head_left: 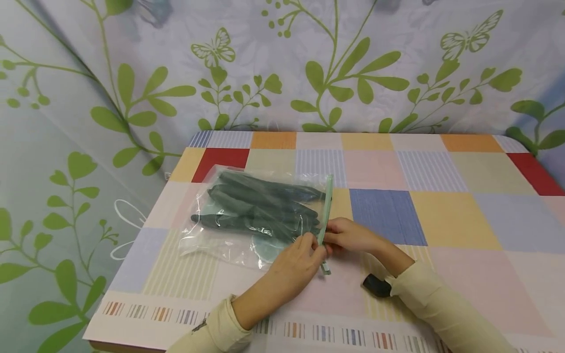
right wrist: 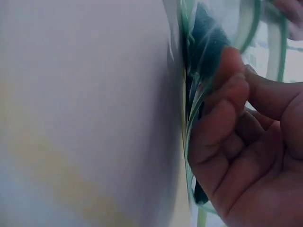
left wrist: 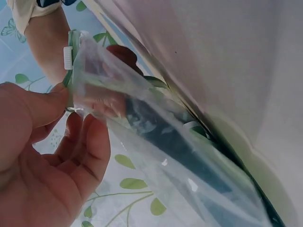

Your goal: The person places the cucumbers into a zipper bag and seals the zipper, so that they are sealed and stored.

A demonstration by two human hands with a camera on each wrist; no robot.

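Note:
A clear zip bag point(head_left: 238, 250) with a pale green strip along its mouth lies flat on the table. Several long dark green items point(head_left: 265, 191) are inside; plastic glare hides their exact kind. My left hand point(head_left: 295, 264) pinches the strip near the bag's front corner between thumb and fingers. In the left wrist view a white slider point(left wrist: 67, 57) sits on the strip just beyond the thumb. Opposite it, my right hand point(head_left: 353, 238) has its fingers curled at the bag's mouth and pinches the edge. The right wrist view shows the green edge point(right wrist: 255, 23) bowed apart above the thumb.
A patchwork-print cloth covers the table point(head_left: 446, 215). Beside the right sleeve is a small black object point(head_left: 376, 285). Behind and to the left hangs a curtain point(head_left: 265, 63) printed with leaves and butterflies. The table's front left corner shows below the left arm.

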